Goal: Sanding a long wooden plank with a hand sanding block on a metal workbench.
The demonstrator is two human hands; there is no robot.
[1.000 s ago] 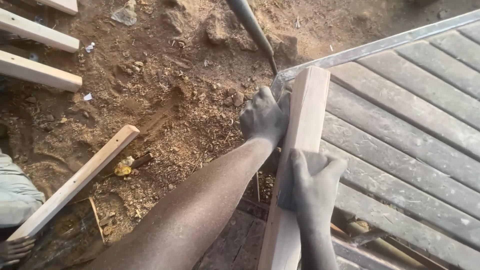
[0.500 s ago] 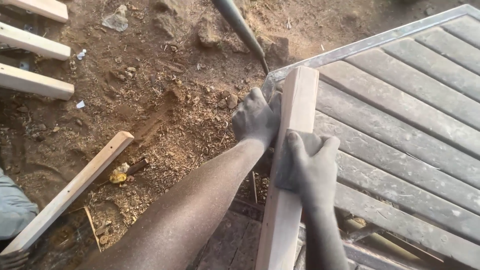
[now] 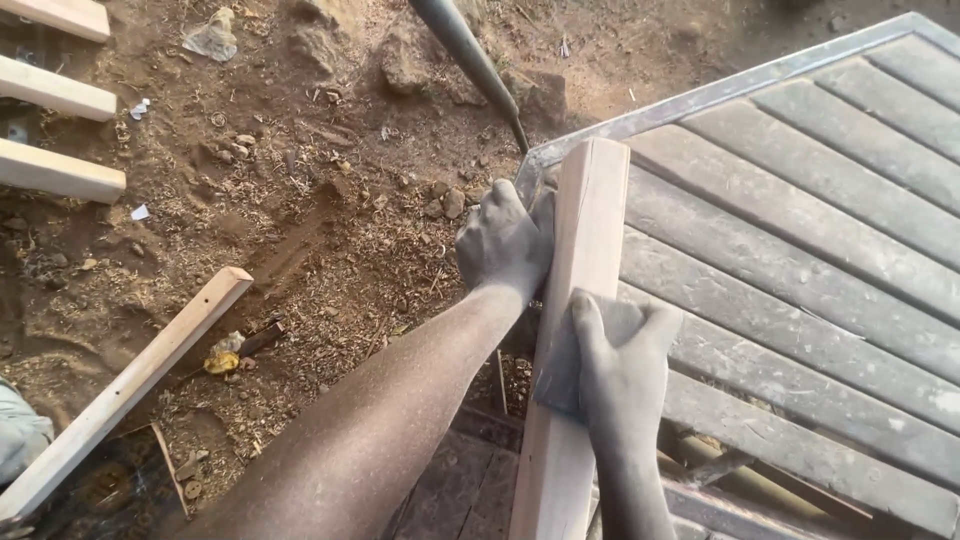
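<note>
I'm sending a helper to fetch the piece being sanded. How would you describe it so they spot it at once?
Look at the grey slatted platform on the right. Along its left edge lies a pale, square-cut wooden bar, pointing away from the camera. Unlike the other pale bars lying on the dirt, it is the only one gripped by the left hand, with the right hand pressing grey sandpaper on it.

Free: bare slatted surface [image 3: 800, 260] right of plank [image 3: 575, 330] | Blocked: metal rod [image 3: 470, 60] slanting ahead, loose batten [image 3: 130, 385] lying left on dirt [image 3: 300, 200]
</note>
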